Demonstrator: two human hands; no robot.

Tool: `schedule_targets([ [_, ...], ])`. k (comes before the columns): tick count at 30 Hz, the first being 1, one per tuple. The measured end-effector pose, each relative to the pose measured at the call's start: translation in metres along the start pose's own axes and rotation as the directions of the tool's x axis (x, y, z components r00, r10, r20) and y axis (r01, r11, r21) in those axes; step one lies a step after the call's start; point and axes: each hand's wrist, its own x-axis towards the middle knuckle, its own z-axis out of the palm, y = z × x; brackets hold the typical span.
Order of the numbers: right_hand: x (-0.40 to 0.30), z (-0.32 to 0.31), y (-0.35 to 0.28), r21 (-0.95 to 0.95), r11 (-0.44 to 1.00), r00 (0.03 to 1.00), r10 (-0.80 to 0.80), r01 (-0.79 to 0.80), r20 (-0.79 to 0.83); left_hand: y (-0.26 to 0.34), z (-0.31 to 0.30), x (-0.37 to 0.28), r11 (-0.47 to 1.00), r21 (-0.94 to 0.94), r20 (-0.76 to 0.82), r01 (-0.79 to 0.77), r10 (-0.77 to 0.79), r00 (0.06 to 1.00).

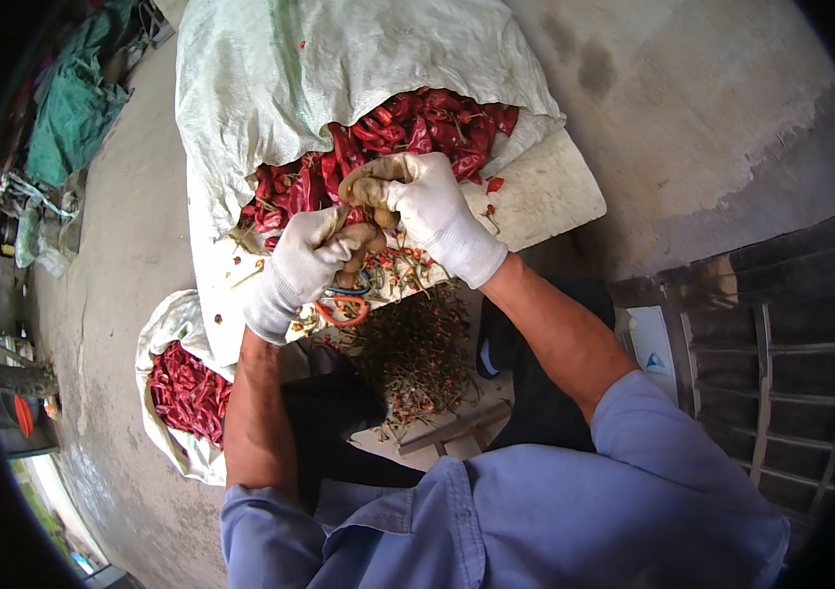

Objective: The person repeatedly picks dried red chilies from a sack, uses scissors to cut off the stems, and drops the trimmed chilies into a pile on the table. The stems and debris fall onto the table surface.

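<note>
Both hands wear white knit gloves with brown-stained fingers. My left hand [318, 261] is closed around a dried red chili pepper [356, 216], part of which shows between the two hands. Right beside it, my right hand [417, 202] has its fingers curled at the pepper's other side; whether they grip it is hidden. Behind the hands, dried red chili peppers [424, 132] spill from the mouth of a white woven sack [388, 51] lying on a pale board [550, 191]. Scissors with orange and blue handle loops [343, 311] lie partly under my left hand, among stem bits.
A second white sack [148, 368] of cut red chili stands on the concrete floor at the left. A heap of stems [417, 353] lies below the board, between the person's legs. A metal grille [763, 390] is at the right, and a green tarp [75, 103] at the upper left.
</note>
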Motion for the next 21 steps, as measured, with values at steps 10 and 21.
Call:
schedule_targets([
  [10, 0.005, -0.018, 0.014, -0.524, 0.837, 0.985, 0.104, -0.160, -0.136, 0.003, -0.014, -0.010, 0.972, 0.235, 0.058, -0.004, -0.010, 0.998],
  [21, 0.017, -0.019, 0.061, -0.986, -0.156, 0.972, 0.216, -0.057, -0.091, 0.014, -0.030, -0.028, 0.982, 0.182, -0.148, -0.044, 0.071, 0.986],
])
